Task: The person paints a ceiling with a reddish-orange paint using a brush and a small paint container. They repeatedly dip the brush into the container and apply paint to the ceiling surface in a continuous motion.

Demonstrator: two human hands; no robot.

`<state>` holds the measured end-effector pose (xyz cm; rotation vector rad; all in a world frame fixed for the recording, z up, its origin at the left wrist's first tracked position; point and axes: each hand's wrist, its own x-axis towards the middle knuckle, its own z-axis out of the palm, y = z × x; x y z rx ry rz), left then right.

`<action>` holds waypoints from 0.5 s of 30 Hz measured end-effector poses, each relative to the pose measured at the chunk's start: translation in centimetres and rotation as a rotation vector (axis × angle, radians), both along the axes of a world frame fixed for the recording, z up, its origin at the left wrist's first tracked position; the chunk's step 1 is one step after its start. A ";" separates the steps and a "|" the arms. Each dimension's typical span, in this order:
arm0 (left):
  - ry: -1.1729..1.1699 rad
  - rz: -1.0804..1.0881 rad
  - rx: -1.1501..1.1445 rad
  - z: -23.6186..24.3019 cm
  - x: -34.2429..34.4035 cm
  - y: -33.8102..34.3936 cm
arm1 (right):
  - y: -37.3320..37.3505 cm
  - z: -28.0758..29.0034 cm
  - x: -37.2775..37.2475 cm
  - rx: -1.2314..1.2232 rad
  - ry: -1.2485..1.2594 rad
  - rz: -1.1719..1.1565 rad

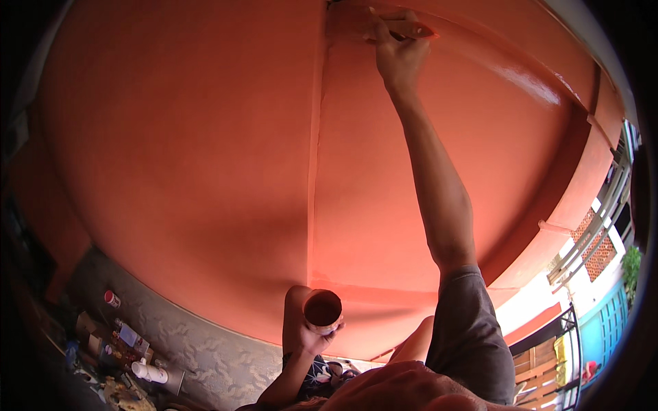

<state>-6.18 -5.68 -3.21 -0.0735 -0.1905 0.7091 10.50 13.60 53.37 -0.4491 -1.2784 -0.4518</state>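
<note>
My right hand [397, 55] reaches high up the orange-red wall [205, 151] and grips a paintbrush [404, 29] pressed flat against the surface near the top. A vertical seam [317, 137] runs down the wall just left of the brush. My left hand [308, 332] is low, near my body, and holds a small round can [323, 308] with dark red paint inside, its open mouth facing the camera. The right arm stretches straight up from a grey sleeve [473, 329].
Grey patterned floor [199, 349] lies at the lower left with several cans, bottles and boxes [123, 342], including a white container [149, 372]. A metal railing [603, 212], a wooden fence [538, 373] and a turquoise wall [606, 322] show at the right. A glossy wet strip [528, 82] shines on the upper wall.
</note>
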 end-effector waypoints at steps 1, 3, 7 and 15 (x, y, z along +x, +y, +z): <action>-0.029 -0.003 0.008 -0.2 0.2 0.1 | -0.5 0.4 0.5 0.007 -0.017 -0.040; -0.052 0.006 -0.013 -0.8 0.7 0.3 | -2.6 0.5 1.1 0.040 0.034 -0.122; -0.053 -0.027 -0.069 -1.8 1.4 0.7 | -3.1 0.9 0.4 0.006 -0.021 0.071; -0.026 -0.001 0.045 -0.7 1.2 1.7 | -0.7 1.1 0.6 0.132 -0.084 -0.210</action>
